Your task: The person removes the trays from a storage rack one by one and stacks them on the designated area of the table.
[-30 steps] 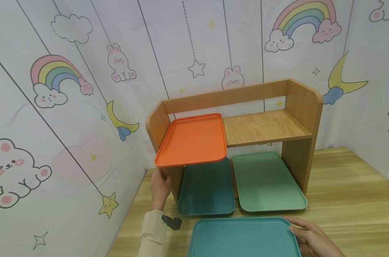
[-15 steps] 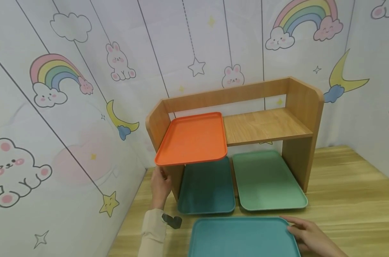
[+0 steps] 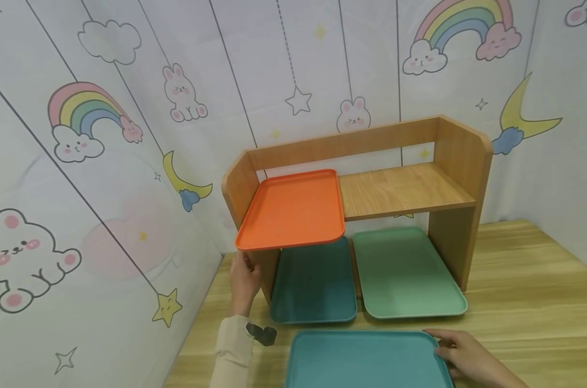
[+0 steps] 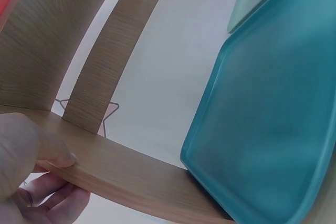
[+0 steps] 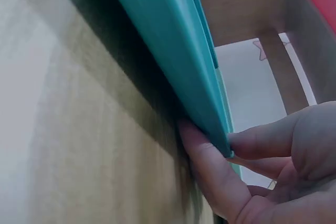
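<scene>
My left hand [image 3: 245, 275] grips the front edge of the left side panel of a wooden shelf [image 3: 395, 194], just below the orange tray [image 3: 293, 210]. In the left wrist view the thumb lies on the panel's inner face, fingers on the outer. My right hand [image 3: 463, 353] pinches the right edge of a teal tray [image 3: 366, 361] in front of the shelf; the right wrist view shows the thumb and fingers on opposite sides of its rim. The tray's near part is cut off by the frame. The orange tray lies on the upper board's left half, overhanging its front.
Under the shelf, a darker teal tray [image 3: 315, 285] lies left and a pale green tray [image 3: 410, 275] right, both jutting out in front. The shelf stands on a wood-grain table [image 3: 531, 302]. Patterned white curtains [image 3: 104, 226] hang behind and along the left.
Both hands keep their holds, and the shelf and its trays stay put. The right hand and front tray shift only slightly; the view moves a little.
</scene>
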### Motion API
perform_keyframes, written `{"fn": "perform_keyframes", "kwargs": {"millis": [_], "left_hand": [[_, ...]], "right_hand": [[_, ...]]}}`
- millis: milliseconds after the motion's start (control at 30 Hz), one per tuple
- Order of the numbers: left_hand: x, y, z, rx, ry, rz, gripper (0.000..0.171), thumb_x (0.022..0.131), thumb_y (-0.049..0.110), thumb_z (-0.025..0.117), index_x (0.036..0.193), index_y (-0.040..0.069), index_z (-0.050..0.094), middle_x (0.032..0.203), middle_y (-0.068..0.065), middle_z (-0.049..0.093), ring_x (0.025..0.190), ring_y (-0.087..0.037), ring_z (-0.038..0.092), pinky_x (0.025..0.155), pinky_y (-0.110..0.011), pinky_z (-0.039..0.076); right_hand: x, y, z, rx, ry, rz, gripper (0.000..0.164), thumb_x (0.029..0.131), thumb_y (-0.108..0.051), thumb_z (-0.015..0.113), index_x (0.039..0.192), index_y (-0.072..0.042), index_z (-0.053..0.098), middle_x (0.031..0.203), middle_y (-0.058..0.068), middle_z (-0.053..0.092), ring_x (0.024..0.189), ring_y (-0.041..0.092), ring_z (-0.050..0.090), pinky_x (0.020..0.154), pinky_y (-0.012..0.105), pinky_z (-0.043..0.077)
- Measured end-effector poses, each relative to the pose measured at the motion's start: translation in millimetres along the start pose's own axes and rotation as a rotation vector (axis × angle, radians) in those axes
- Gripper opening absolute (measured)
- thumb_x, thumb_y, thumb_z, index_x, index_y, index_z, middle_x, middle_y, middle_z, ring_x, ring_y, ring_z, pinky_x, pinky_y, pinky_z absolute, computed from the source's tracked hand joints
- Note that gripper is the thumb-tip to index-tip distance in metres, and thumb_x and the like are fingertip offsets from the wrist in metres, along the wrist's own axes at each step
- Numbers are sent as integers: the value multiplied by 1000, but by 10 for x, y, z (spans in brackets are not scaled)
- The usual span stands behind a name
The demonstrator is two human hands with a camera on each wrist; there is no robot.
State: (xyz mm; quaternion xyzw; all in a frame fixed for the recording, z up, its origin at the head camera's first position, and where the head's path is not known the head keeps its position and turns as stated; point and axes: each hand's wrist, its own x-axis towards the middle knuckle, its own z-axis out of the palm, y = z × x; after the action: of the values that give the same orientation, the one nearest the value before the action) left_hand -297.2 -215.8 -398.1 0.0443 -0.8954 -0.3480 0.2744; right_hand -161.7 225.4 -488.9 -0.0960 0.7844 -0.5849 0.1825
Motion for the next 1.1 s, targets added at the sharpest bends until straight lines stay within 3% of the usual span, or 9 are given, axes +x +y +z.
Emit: {"fn": "perform_keyframes", "kwargs": {"millis": [333, 667, 1100], "left_hand": [[11, 1, 5, -7, 15, 5, 24, 84, -1, 59, 106, 4, 52, 96, -16, 58, 89, -29, 56, 76, -44, 49], [15, 2, 16, 0, 17, 0, 21, 83, -2, 59, 101, 5, 52, 93, -15, 57, 88, -29, 56, 75, -44, 48], [7, -8, 37, 9, 32, 6, 24, 82, -1, 59, 105, 3, 52, 96, -16, 57, 89, -30, 55, 77, -46, 47]], "right_hand": [[33, -43, 5, -232, 78, -48, 45, 87, 0, 52, 129, 14, 48, 85, 8, 64, 68, 15, 60, 53, 29, 53], [42, -117, 73, -323, 151, -44, 43, 82, 2, 53, 124, 11, 55, 71, 4, 61, 48, 13, 54, 45, 27, 47], [65, -114, 106, -425, 209, -47, 41, 79, 2, 54, 119, 5, 62, 70, 2, 63, 47, 14, 55, 45, 26, 44]]}}
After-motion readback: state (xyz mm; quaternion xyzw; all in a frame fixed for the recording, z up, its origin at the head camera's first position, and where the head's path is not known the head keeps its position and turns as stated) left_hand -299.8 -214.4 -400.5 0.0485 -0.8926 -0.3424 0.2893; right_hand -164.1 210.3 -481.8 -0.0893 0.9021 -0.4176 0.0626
